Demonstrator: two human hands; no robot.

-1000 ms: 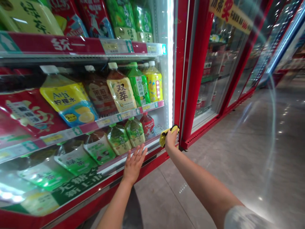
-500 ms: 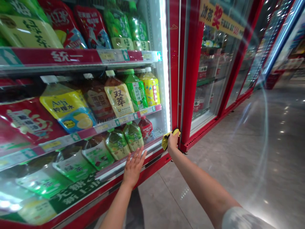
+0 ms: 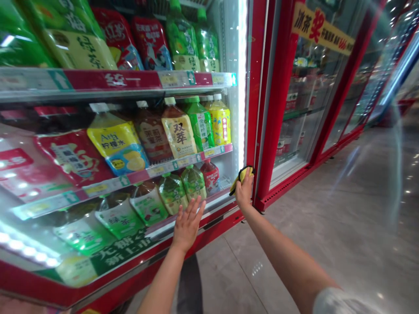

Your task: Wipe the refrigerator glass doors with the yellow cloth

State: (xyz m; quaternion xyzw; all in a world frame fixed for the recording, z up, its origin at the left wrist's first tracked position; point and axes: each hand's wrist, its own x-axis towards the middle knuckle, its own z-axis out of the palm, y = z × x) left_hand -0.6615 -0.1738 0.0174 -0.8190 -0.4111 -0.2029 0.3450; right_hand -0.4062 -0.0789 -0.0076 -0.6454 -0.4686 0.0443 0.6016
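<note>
My right hand (image 3: 244,192) grips a yellow cloth with a dark edge (image 3: 242,175) against the lower right corner of the red fridge frame (image 3: 258,109). Flat and with fingers spread, my left hand (image 3: 189,223) rests at the lower part of the glass door, in front of green tea bottles (image 3: 172,194). Behind the glass, bottled drinks stand on lit shelves, among them a yellow and blue lemon drink (image 3: 118,141) and a cream-labelled bottle (image 3: 178,131). The underside of the cloth is hidden by my fingers.
A second red-framed fridge (image 3: 294,126) stands to the right, with a yellow banner (image 3: 322,28) across its glass. Grey tiled floor (image 3: 327,218) stretches along the fridges. A green sign (image 3: 121,250) lies along the bottom of the door.
The view has shifted left, so the fridge appears farther right. My right hand with the cloth is slightly higher along the frame corner. My left hand stays flat at the glass.
</note>
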